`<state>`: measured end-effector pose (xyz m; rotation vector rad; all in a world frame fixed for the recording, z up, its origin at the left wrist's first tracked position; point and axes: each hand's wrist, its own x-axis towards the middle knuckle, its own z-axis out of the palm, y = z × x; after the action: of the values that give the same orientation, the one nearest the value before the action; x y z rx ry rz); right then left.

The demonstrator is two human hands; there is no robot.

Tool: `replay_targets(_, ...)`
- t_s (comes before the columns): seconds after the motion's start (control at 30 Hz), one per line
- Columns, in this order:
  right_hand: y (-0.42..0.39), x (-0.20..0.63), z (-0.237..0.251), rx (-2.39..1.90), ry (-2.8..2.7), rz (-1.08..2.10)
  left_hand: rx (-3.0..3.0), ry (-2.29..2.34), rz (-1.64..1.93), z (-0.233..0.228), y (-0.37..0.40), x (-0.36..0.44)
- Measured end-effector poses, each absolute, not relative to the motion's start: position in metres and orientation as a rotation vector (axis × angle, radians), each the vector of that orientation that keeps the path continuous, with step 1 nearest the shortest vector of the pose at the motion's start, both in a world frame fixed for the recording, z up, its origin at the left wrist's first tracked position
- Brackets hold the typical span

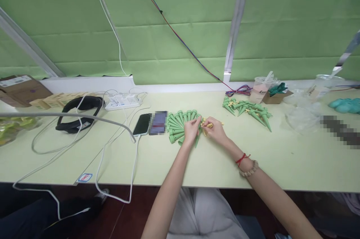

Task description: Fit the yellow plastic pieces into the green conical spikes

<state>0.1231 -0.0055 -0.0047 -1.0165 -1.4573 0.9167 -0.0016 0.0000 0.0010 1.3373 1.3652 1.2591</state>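
Observation:
My left hand (191, 130) is closed around a green plastic cone (198, 138) whose tip points down toward me. It rests against a fan of several green cones (177, 124) lying on the pale green table (157, 160). My right hand (214, 129) pinches a small yellow part (208, 125) right beside the left hand's cone. A few more yellow parts (213, 121) lie just behind my right hand. A red string and a bead bracelet circle my right wrist.
A second heap of green cones with yellow parts (247, 109) lies at the back right. Two phones (150, 123), a power strip (123, 101), a black headset (78, 113) and white cables sit left. Cups, a small box (274, 97) and plastic bags stand far right.

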Motion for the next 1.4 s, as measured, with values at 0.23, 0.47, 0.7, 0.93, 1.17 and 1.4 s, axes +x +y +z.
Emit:
replay_targets(0.23,-0.012,0.119,0.006,-0.93,-1.19,1.727,1.208,1.121,1.408,0.011,-0.002,0.0)
replay_targets(0.47,-0.009,0.12,0.005,-0.869,-1.123,1.743,1.246,1.1,1.356,0.012,-0.001,-0.003)
replay_targets(0.7,-0.004,0.14,0.006,-1.0,-1.856,0.898,1.326,1.134,1.342,0.007,0.0,0.002)
replay_targets(0.93,-0.005,0.136,0.007,-1.053,-1.634,1.171,1.272,1.126,1.351,0.009,-0.003,0.002)
replay_targets(1.17,-0.005,0.137,0.013,-0.877,-0.985,1.949,1.312,1.056,1.338,0.012,-0.002,-0.001)
replay_targets(1.4,-0.005,0.134,0.009,-0.931,-0.995,1.833,1.359,1.12,1.304,0.012,-0.001,-0.002)
